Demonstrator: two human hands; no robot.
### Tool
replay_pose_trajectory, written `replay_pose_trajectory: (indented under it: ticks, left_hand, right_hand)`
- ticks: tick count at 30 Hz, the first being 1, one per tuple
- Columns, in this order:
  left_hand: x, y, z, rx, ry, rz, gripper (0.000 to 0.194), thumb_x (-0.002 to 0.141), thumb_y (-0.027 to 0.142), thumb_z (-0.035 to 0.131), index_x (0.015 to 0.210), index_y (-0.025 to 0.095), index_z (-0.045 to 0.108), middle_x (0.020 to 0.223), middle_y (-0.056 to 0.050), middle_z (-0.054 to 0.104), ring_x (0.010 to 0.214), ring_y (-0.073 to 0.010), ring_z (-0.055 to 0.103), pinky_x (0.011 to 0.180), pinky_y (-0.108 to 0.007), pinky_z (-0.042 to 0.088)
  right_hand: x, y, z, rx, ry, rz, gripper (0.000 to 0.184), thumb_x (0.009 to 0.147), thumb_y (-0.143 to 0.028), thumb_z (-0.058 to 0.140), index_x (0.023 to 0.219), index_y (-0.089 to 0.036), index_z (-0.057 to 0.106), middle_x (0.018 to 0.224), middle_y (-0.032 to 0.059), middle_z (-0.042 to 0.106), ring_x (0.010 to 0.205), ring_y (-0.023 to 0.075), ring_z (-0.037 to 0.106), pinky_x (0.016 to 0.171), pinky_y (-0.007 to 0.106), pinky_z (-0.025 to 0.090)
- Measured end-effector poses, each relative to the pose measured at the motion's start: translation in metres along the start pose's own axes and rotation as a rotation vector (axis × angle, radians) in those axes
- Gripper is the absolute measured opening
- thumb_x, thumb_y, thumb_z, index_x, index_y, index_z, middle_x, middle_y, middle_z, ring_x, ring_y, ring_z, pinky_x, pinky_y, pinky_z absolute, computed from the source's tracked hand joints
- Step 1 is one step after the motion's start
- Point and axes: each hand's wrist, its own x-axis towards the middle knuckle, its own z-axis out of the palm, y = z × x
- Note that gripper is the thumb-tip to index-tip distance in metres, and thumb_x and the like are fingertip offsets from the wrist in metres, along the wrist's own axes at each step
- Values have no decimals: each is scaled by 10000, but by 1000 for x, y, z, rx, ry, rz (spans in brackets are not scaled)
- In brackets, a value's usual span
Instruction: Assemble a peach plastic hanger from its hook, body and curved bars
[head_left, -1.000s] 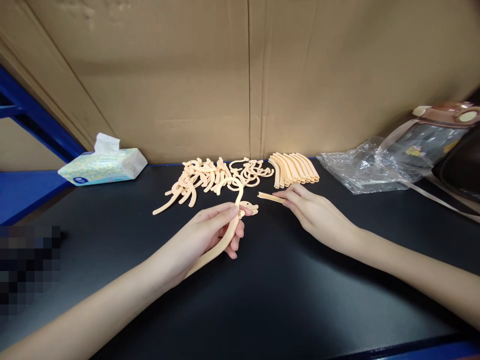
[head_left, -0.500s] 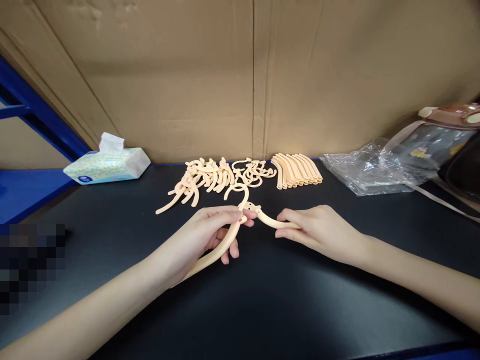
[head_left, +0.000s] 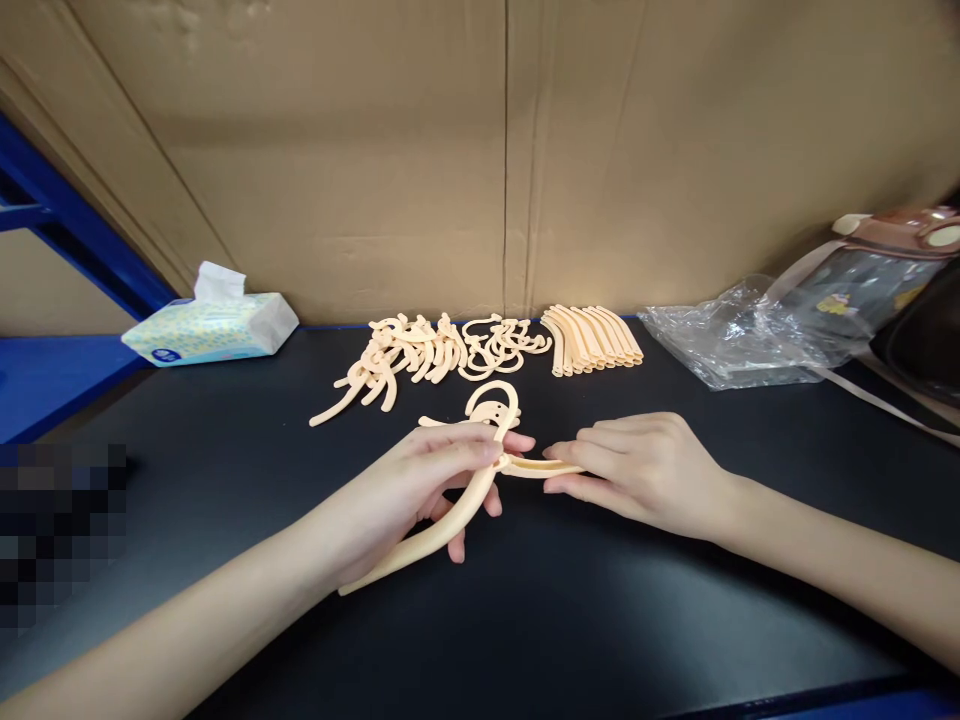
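Pinched between my left thumb and fingers [head_left: 435,475] is a beige plastic folding clothes hanger, near its hook [head_left: 511,400]. One curved hanger arm [head_left: 427,538] slants down under my left palm toward the wrist. My right hand [head_left: 645,475] is closed on the outer end of another hanger arm [head_left: 536,467], whose hollow side shows. Its inner end meets the hanger by my left thumb; whether it is locked in cannot be made out. Behind the hook shows a rounded plate [head_left: 491,412] with small holes, partly hidden by my left hand.
Along the back of the black table [head_left: 525,620] lie a loose pile of beige hanger parts [head_left: 420,350] and a neat row of hanger arms [head_left: 596,340]. A tissue pack [head_left: 214,330] stands left; a clear plastic bag [head_left: 727,345] and a strapped bottle [head_left: 862,290] are right. Cardboard [head_left: 337,150] rises behind.
The arm in my right hand has turned so its hollow side shows, and its inner end is now at my left thumb. My left hand and the hook have shifted slightly right and nearer.
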Motion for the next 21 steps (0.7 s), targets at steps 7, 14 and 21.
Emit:
replay_pose_trajectory:
  ticks: [7, 14, 21]
  left_hand:
    - [2, -1, -2, -3, -48, 4, 207, 899, 302, 564, 1005, 165, 678, 723, -32, 579, 684, -143, 572, 437, -183, 545]
    - [3, 1, -3, 84, -44, 28, 243, 905, 345, 562, 1026, 159, 662, 640, -14, 582, 591, -119, 576, 460, -171, 533]
    - [4, 0, -3, 104, -59, 23, 257, 881, 342, 591, 1027, 145, 665, 615, -19, 602, 543, -110, 567, 468, -173, 515]
  right_hand:
    - [-2, 2, -3, -153, 75, -74, 346, 990, -373, 467, 801, -165, 668, 569, -34, 539, 497, 103, 473, 494, 267, 296]
    - [-2, -1, -7, -127, 59, -58, 367, 993, -390, 453, 783, -176, 665, 566, -37, 534, 492, 102, 460, 491, 271, 294]
    - [-3, 0, -4, -94, 38, -51, 363, 997, -385, 445, 802, -171, 665, 581, -29, 551, 499, 102, 485, 495, 275, 296]
